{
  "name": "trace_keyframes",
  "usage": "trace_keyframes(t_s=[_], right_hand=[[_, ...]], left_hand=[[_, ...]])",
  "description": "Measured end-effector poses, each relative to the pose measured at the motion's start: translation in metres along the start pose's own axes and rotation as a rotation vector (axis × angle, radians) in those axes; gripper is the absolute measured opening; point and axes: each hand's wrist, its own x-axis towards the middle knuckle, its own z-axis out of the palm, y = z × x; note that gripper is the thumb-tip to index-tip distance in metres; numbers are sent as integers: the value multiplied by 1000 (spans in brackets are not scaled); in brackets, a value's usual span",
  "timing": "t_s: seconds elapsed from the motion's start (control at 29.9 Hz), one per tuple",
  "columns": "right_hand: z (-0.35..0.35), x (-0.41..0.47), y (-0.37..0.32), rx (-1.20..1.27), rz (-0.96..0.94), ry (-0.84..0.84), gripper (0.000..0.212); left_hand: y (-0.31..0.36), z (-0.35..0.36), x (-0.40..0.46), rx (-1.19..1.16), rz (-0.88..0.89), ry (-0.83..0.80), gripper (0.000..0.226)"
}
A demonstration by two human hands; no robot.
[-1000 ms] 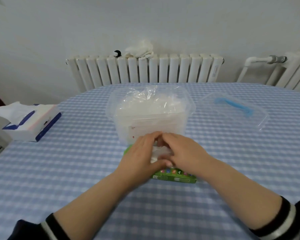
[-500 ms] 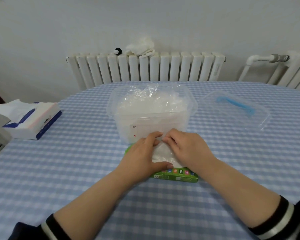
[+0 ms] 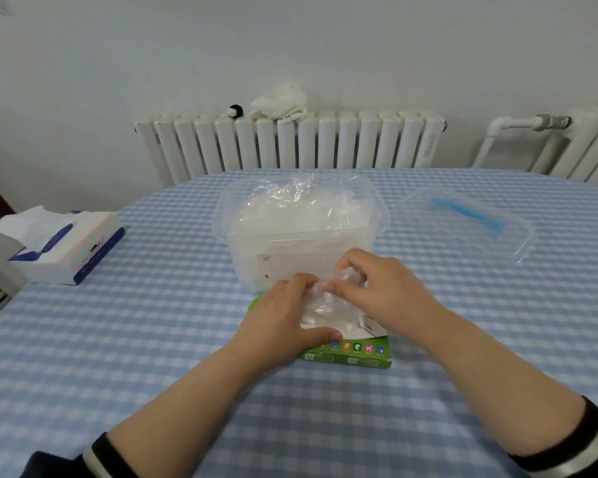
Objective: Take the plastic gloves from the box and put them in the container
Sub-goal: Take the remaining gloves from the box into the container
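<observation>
On the tabletop point(image 3: 152, 339), covered with a blue-and-white checked cloth, a green glove box point(image 3: 354, 357) lies near the person, just in front of a clear plastic container point(image 3: 301, 243). The left hand point(image 3: 283, 326) rests on the left part of the box, thumb stretched along its near top edge and fingers curled at the opening, touching the plastic. The right hand point(image 3: 384, 291) hovers over the far right part of the box and pinches a crumpled clear plastic glove point(image 3: 328, 298) that rises out of the opening between the two hands. The container stands open and already holds a heap of crumpled clear gloves point(image 3: 301, 212) reaching up to its rim. To the far right of it, well apart, its clear lid point(image 3: 470, 229) with a blue handle lies flat on the cloth. A tissue box point(image 3: 66, 250) with a tissue sticking up sits at the far left. Behind the tabletop, a white radiator point(image 3: 290, 143) lines the wall, with a white cloth point(image 3: 280, 105) bunched on top.
</observation>
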Motion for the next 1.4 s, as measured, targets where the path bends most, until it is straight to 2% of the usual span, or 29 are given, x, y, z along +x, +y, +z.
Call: trace_keyframes(t_s=[0.07,0.13,0.2,0.27,0.4,0.5,0.63,0.73,0.83,0.94,1.0,1.1,1.17,1.2,1.27,1.34,1.37,1.4], right_hand=[[-1,1,-1,97,-22,137,21],[-9,2,-4,329,-28,354,16],[-23,2,-9,499,-35,517,16],[-31,-1,-11,546,-55,592,20],[-35,-4,-15,526,-42,613,26],[-34,-3,-16,481,-28,613,35],[-37,-4,-17,513,20,569,41],[-40,-4,-18,573,73,518,42],[-42,-3,-18,674,157,467,46],[-41,-4,-21,748,197,454,45],[-40,-7,-25,787,180,498,45],[-38,-7,-25,844,124,631,51],[-37,-8,-25,872,-17,723,52],[-37,-10,-26,807,-127,779,57],[-38,-13,-25,499,-394,891,63],[-39,-17,-25,160,-631,954,58],[-38,-18,-24,21,-708,960,56],[-35,-17,-21,-103,-744,954,55]], left_hand=[[0,1,0,-4,2,1,73],[-2,1,1,-29,3,4,75],[-3,0,0,-30,11,-10,74],[-1,2,-2,-23,23,5,66],[14,-1,-10,-169,127,311,26],[35,-11,-8,-429,96,434,27],[60,-24,6,-773,-35,406,39],[68,-28,13,-828,-61,376,37],[74,-28,16,-818,-50,251,43],[86,-28,18,-817,13,178,31],[95,-29,22,-876,48,210,6],[107,-33,35,-948,45,248,17],[116,-42,48,-1044,85,165,25],[122,-48,54,-1113,139,91,29],[131,-67,64,-1290,279,-46,31],[137,-87,71,-1448,408,-156,21],[135,-95,76,-1449,410,-128,15],[128,-101,81,-1347,358,-14,13]])
